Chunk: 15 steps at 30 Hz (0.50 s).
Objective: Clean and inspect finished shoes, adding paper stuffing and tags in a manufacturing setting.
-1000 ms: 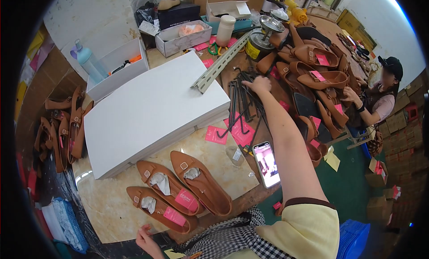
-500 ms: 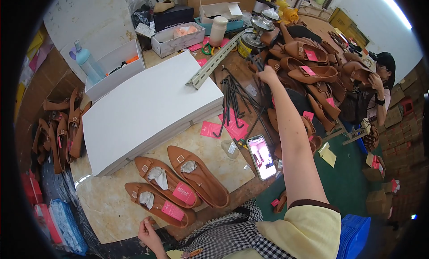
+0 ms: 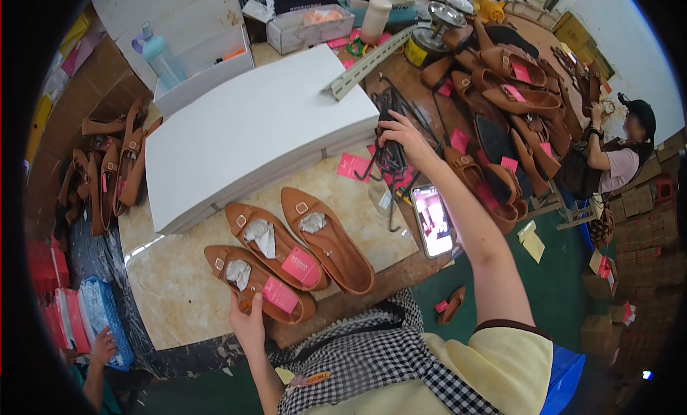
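Observation:
Three brown pointed flats lie side by side on the table, toes away from me: a near-left flat (image 3: 254,275), a middle flat (image 3: 290,247) and a right flat (image 3: 335,247). Each has a buckle and crumpled paper in the toe; two carry pink tags. My left hand (image 3: 247,320) is at the outer side of the near-left flat, thumb and forefinger apart around its edge. Farther off, beside the white stack, my right hand (image 3: 404,137) has its fingers curled over a bunch of thin black hooked rods (image 3: 390,157). Its palm side is hidden.
A thick stack of white sheets (image 3: 250,128) fills the table's middle, a slotted metal bar (image 3: 365,65) on it. A lit phone (image 3: 433,222) lies by my right forearm. Piled brown shoes (image 3: 512,100) stand right, more shoes (image 3: 114,161) left. A co-worker (image 3: 622,143) sits far right; another person's hand (image 3: 104,343) shows lower left.
My right hand has come back from beside the shoe pile to the white stack, with dark rods. My left hand has moved up to the near-left flat. Another person's hand has appeared lower left.

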### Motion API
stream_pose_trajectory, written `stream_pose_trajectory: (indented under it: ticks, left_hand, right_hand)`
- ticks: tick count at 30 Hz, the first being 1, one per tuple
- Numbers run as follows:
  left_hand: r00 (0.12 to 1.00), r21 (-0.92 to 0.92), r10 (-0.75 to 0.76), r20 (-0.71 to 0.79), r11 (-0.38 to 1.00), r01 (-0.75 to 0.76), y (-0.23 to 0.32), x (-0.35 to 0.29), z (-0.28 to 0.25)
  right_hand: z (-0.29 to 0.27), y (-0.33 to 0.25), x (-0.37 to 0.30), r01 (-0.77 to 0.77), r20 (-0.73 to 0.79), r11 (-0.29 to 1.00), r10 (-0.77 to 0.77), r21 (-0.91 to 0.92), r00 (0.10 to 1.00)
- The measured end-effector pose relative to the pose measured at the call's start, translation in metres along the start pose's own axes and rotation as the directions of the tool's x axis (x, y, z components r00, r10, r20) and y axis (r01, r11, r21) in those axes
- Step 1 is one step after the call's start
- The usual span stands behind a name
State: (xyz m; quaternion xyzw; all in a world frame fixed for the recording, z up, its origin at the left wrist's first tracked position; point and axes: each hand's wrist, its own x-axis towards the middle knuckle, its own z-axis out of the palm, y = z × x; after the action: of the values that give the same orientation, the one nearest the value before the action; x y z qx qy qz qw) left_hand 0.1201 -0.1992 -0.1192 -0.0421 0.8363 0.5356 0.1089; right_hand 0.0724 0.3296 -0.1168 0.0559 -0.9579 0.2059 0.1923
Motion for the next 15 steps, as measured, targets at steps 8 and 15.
stream_pose_trajectory:
  ticks: [8, 15]
  left_hand:
    - [0.906, -0.879, -0.417, 0.070, 0.404, 0.254, -0.001, -0.010, -0.022]
    - [0.896, -0.860, 0.028, 0.442, 0.297, 0.415, 0.036, -0.014, -0.012]
  right_hand:
    - [-0.037, -0.035, -0.022, -0.156, -0.093, 0.902, 0.129, -0.404, 0.987]
    - [-0.008, -0.068, -0.039, -0.590, -0.089, 0.713, 0.607, -0.379, 0.790]
